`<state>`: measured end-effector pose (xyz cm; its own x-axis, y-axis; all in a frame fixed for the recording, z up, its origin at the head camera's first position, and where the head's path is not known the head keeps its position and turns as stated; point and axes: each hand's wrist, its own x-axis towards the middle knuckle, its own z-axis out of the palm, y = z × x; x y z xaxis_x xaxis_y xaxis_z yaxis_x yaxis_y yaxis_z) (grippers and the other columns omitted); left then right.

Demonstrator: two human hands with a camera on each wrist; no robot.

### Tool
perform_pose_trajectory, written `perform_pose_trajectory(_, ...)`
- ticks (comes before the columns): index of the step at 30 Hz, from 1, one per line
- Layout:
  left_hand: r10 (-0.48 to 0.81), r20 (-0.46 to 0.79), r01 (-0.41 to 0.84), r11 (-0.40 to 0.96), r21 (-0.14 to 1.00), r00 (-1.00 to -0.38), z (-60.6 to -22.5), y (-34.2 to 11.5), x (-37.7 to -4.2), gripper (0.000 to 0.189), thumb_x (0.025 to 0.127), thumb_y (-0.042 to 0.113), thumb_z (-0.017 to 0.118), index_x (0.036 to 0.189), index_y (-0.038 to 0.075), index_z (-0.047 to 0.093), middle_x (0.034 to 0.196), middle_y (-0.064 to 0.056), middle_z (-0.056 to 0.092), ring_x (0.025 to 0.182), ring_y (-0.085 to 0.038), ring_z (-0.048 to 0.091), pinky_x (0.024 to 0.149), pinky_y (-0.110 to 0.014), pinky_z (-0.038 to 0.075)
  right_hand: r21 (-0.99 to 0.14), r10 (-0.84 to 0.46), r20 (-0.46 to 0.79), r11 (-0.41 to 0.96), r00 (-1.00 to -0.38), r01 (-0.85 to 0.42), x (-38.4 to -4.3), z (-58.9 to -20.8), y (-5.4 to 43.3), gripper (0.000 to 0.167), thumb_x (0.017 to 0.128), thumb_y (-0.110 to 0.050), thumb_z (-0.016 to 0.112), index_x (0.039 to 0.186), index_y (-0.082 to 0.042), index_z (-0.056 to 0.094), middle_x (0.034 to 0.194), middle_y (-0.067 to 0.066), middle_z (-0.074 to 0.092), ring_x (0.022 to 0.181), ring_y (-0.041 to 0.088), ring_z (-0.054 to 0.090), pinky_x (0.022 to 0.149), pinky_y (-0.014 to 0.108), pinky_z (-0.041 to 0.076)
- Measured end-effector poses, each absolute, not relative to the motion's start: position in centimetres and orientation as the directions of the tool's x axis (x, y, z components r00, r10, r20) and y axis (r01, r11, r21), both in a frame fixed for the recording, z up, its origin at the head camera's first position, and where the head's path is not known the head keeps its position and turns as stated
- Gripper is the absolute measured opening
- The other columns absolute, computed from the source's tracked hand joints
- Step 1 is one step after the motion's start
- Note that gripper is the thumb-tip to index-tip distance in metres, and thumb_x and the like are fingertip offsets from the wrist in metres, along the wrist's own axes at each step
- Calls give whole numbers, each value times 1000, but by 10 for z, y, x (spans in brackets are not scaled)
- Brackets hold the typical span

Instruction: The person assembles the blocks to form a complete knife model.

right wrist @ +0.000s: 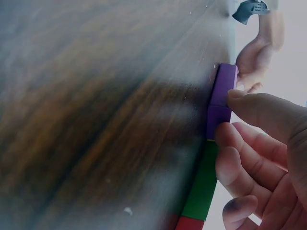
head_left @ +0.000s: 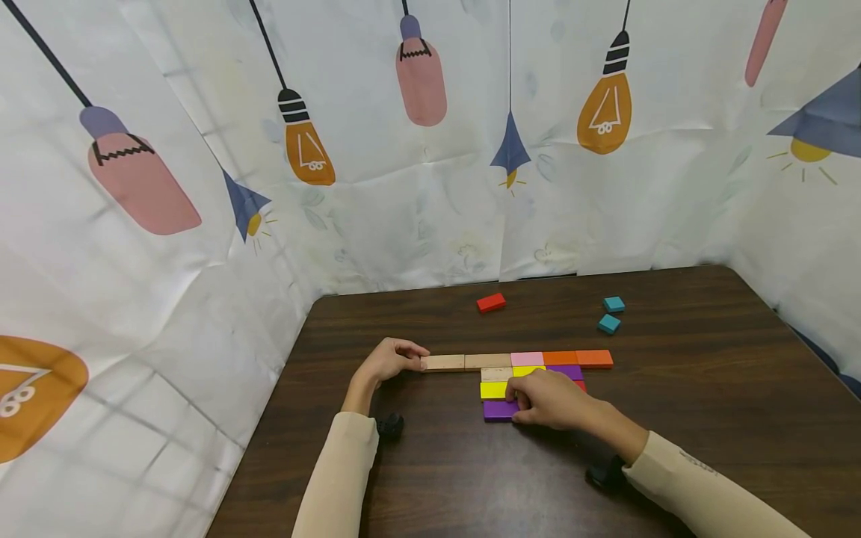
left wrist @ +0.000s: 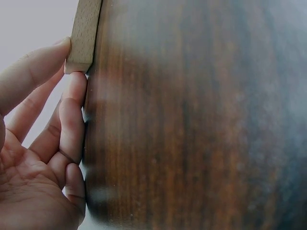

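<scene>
My left hand (head_left: 390, 360) pinches the left end of a plain wooden block (head_left: 444, 364), thumb and fingertips on it in the left wrist view. That block leads a long row with another plain block (head_left: 487, 362), a pink block (head_left: 527, 359) and two orange blocks (head_left: 594, 359). Below this row lie shorter rows, partly hidden by my right hand (head_left: 554, 400). Its thumb and curled fingers hold a purple block (head_left: 499, 412) at the near edge, under a yellow block (head_left: 493, 391). In the right wrist view, a green block (right wrist: 201, 182) and a red block (right wrist: 190, 224) line up beyond the purple one.
A loose red block (head_left: 491, 302) lies at the back of the dark wooden table (head_left: 437, 478). Two loose teal blocks (head_left: 609, 323) lie at the back right. A white curtain (head_left: 417, 209) printed with lamps hangs around the table's far and side edges.
</scene>
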<state>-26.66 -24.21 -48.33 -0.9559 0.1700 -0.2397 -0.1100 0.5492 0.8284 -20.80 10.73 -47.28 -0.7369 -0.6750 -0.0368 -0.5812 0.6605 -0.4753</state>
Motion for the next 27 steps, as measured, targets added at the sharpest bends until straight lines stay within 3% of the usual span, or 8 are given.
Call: perform_pose_trajectory(27,171,-227,-104,533,840,-959,-482,-242,-266,17,89,12,80,106,11,81,87,-5,71,83,-21,63,82,-35,48,-415,-608,-44,733,-792,-539,-210,-471,90,27,82,-35,86,92,-21,65,66,-10,50,61,8,48,56,24,38)
